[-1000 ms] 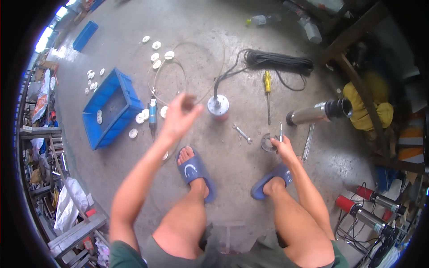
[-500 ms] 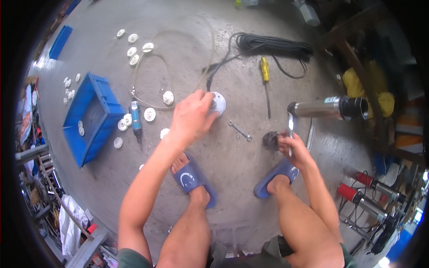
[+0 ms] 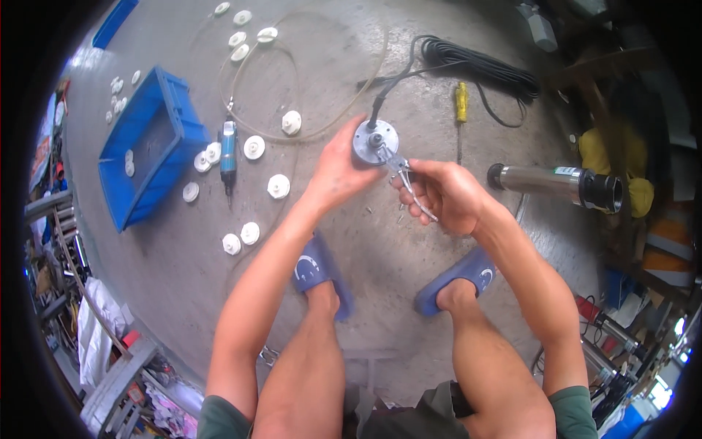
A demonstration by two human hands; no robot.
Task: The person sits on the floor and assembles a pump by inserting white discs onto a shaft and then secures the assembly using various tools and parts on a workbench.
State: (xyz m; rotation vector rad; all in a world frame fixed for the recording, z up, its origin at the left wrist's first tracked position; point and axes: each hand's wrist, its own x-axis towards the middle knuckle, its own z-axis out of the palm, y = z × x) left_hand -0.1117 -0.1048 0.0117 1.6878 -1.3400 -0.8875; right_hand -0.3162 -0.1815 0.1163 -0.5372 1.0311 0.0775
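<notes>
The left hand [image 3: 338, 170] is wrapped around a round grey metal cap with a black cable coming out of its top [image 3: 375, 142], holding it up off the concrete floor [image 3: 409, 241] in front of the knees. The right hand [image 3: 446, 192] is closed on a pair of slim silvery metal pliers [image 3: 406, 178], whose tips meet the cap near its centre. The work looks to be mid-way: the cap is off and apart from the long polished steel pump cylinder [image 3: 550, 181], which lies on the floor well to the right, and many small white ribbed plastic discs [image 3: 278, 186] lie scattered, not yet stacked or boxed. A few tiny screws (or pins, too small to tell) lie loose on the floor below the hands. The blue rectangular plastic crate [image 3: 130, 192] holds only a few discs. A yellow-handled screwdriver [image 3: 461, 110] lies untouched beside the coiled black cable [image 3: 479, 62].
</notes>
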